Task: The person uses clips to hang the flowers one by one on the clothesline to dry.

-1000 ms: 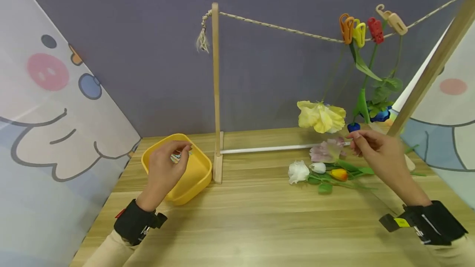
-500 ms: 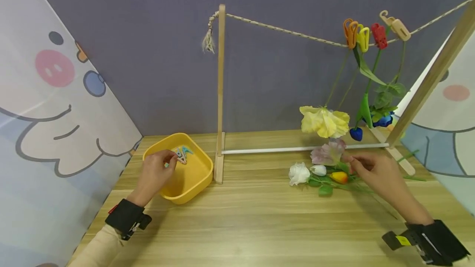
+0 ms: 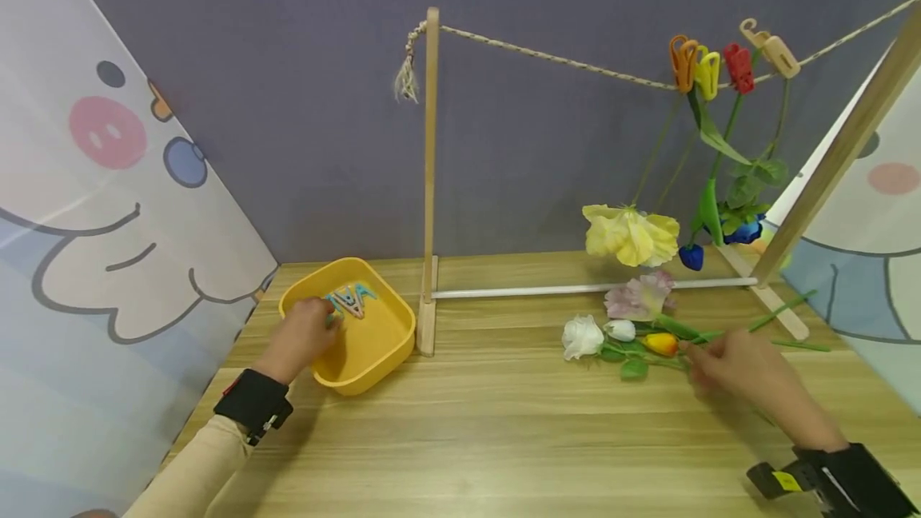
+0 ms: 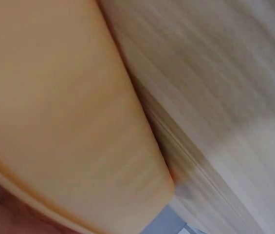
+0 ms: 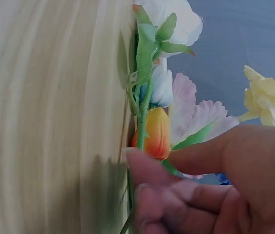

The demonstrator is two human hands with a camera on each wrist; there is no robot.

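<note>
A wooden table [image 3: 468, 438] fills the near part of the scene. Two arms with black wrist bands reach out over it.

On the left, the left hand [image 3: 302, 334] dips into a yellow bowl [image 3: 392, 346]. Its fingers are at the small pegs [image 3: 350, 300] lying inside the bowl. The pictures do not show if it holds a peg or not. The left wrist view is blurred and shows only the bowl's side and the table.

On the right, the right hand [image 3: 734, 366] is down on the table. Its thumb and fingers pinch the green stem of the orange tulip [image 3: 659, 343]. The tulip lies in a little heap of flowers, just left of the hand. A white rose [image 3: 581, 336] and a white bud [image 3: 619, 330] lie further left, and a pink flower [image 3: 636, 298] lies just behind.

Between the hands, a wooden post [image 3: 429, 182] stands up from the table, right beside the bowl.

Further back, a rope [image 3: 561, 62] runs from the post to the right. Four pegs [image 3: 708, 70] on it hold flowers upside down. A yellow flower [image 3: 631, 234] hangs lowest, above the heap. A grey wall stands behind it all.
</note>
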